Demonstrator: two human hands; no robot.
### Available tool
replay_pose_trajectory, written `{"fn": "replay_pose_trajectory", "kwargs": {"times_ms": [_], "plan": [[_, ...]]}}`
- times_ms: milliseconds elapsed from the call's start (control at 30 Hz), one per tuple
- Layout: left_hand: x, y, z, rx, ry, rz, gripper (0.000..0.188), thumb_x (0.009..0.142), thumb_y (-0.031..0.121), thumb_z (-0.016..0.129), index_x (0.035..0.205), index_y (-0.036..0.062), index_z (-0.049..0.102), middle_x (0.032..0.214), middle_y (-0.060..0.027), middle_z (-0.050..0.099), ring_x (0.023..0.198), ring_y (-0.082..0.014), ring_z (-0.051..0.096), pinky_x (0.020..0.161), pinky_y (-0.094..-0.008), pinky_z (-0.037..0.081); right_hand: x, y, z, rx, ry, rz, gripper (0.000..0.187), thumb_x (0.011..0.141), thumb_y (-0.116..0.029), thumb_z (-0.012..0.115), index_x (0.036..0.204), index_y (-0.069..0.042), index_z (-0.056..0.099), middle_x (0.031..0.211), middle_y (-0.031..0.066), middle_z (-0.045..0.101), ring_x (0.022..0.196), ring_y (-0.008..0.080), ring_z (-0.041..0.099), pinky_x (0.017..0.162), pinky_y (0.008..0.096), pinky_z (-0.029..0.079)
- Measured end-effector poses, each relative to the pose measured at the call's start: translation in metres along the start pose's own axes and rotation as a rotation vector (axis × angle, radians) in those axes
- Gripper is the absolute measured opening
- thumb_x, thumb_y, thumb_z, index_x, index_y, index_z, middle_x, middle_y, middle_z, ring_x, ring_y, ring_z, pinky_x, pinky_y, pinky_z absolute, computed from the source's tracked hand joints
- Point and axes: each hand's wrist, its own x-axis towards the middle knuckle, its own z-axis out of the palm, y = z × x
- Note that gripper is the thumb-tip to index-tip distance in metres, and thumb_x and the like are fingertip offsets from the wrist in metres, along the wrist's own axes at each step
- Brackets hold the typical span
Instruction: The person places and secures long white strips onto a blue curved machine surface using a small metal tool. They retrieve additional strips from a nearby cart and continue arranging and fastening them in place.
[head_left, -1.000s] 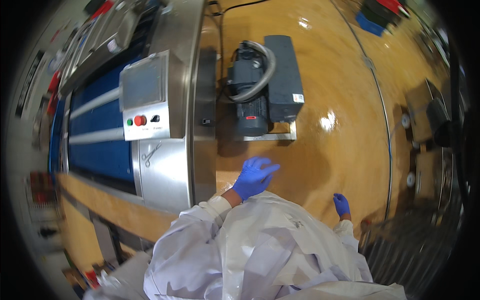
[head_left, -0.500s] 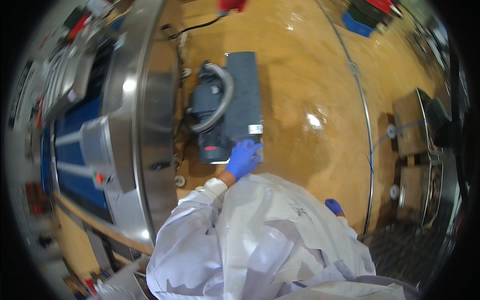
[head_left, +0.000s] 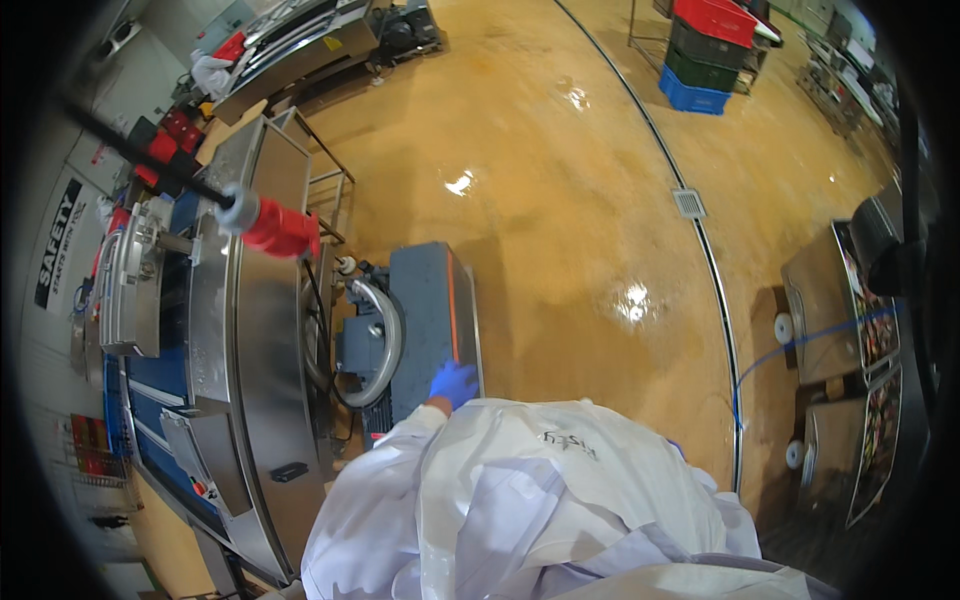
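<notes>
While the right hand stays hidden, a blue-gloved left hand (head_left: 453, 383) rests on a grey motor unit (head_left: 425, 325); its grip cannot be told.

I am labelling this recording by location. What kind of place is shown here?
Probably a food-processing or packing plant floor. A long stainless steel machine with blue conveyor belts stands on a glossy resin floor with a drain channel; stacked plastic crates stand beyond.

White coat sleeves; blue glove on the left hand (head_left: 453, 382).
</notes>
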Motion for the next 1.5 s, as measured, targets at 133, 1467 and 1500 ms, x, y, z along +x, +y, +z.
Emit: {"fn": "replay_pose_trajectory", "kwargs": {"times_ms": [133,1467,1500], "plan": [[0.013,-0.053,0.031,-0.223,-0.228,-0.326,0.051,0.084,0.040,0.061,0.131,0.0219,0.058,0.136,-0.0228,0.049,0.121,-0.0438,0.052,0.101,-0.0503,0.044,0.128,-0.071,-0.146,0.017,0.109,-0.158,0.033,0.088,-0.030,0.053,0.098,-0.003,0.071,0.104,0.0236,0.067,0.098,0.0393,0.065,0.086,0.0439,0.051],[0.484,-0.248,-0.226,-0.770,-0.142,-1.390,0.067,0.078,0.047,0.067,0.139,0.0246,0.051,0.149,-0.0184,0.034,0.133,-0.0451,0.039,0.104,-0.0503,0.043,0.847,-1.105,-0.400,-0.228,-0.189,-0.856,0.031,0.090,-0.028,0.060,0.106,-0.003,0.069,0.103,0.0149,0.072,0.099,0.0259,0.067,0.090,0.0352,0.051],[0.507,-0.264,-0.238,-0.797,-0.180,-1.381,0.065,0.079,0.048,0.066,0.138,0.0239,0.053,0.148,-0.0180,0.037,0.133,-0.0443,0.041,0.104,-0.0499,0.043,0.856,-1.123,-0.398,-0.270,-0.178,-0.861,0.031,0.090,-0.028,0.060,0.106,-0.003,0.069,0.103,0.0147,0.072,0.098,0.0256,0.066,0.089,0.0357,0.051]]}}
